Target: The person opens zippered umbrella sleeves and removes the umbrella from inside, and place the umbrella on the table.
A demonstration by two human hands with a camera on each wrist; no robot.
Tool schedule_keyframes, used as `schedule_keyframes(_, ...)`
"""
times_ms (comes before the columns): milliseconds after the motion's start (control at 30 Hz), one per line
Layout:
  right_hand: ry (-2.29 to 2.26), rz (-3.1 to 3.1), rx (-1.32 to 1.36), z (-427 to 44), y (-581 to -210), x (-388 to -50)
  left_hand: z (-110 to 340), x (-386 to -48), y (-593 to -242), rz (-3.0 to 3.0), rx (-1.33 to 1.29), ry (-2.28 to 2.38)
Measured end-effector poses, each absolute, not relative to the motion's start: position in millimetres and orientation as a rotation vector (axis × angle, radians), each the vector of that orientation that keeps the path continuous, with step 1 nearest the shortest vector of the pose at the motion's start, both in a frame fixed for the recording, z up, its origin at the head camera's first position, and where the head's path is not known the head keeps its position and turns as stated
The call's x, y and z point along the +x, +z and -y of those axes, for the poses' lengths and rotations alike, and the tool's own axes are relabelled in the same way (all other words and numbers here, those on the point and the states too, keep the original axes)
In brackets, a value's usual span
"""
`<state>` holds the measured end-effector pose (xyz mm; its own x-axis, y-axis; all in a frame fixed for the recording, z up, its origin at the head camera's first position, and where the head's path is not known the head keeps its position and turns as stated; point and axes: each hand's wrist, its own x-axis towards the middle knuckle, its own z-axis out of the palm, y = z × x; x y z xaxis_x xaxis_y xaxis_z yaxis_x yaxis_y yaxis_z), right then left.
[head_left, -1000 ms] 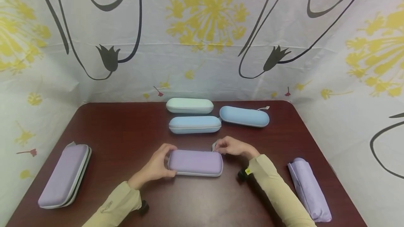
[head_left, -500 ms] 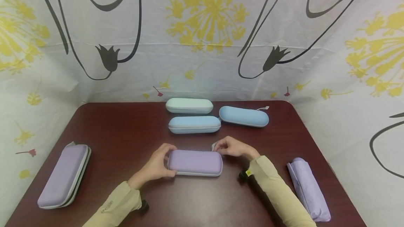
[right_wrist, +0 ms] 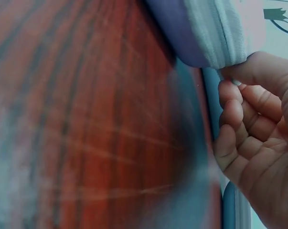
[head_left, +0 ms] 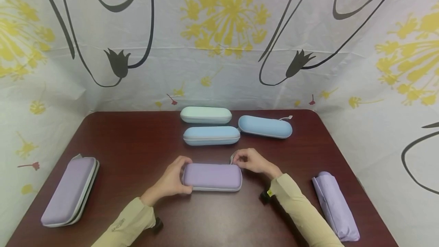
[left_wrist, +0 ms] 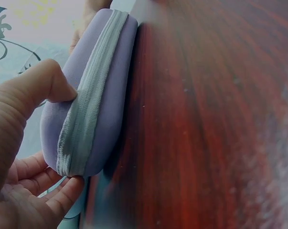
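Bracing the left end of the lavender zip case (head_left: 212, 177) between thumb and fingers, my left grip (head_left: 170, 180) is spread just as wide as the case, thumb on the near side, fingers on the far side. The case lies flat on the dark red-brown worktop (head_left: 137, 144), between my two grips; up close, my left thumb tip touches the edge of its pale zipper band (left_wrist: 89, 102). My right grip (head_left: 255, 160) sits at the case's far right corner, thumb and fingertips drawn together, pinching a pale zip pull (head_left: 233, 157) that my fingers partly hide. Straight beyond my grips lies a blue oblong case (head_left: 211, 135), with a mint oblong case (head_left: 205, 114) just behind it. A second blue case (head_left: 265, 126), slightly angled, lies beyond my right grip, just beside the first one's right end. Well out to the left of my left grip rests a larger lilac zip case (head_left: 70, 191); to the right of my right grip, nearer me, lies a long lilac fabric bundle (head_left: 336, 206).
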<state>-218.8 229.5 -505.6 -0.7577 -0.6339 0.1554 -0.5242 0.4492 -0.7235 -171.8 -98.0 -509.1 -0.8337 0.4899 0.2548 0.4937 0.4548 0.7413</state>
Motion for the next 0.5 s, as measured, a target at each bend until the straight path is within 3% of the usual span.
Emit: schedule_keyframes(500,-1.226,-2.724,-0.923,-246,-511,-193,95,-168,-507,2.728,-0.832,-1.346)
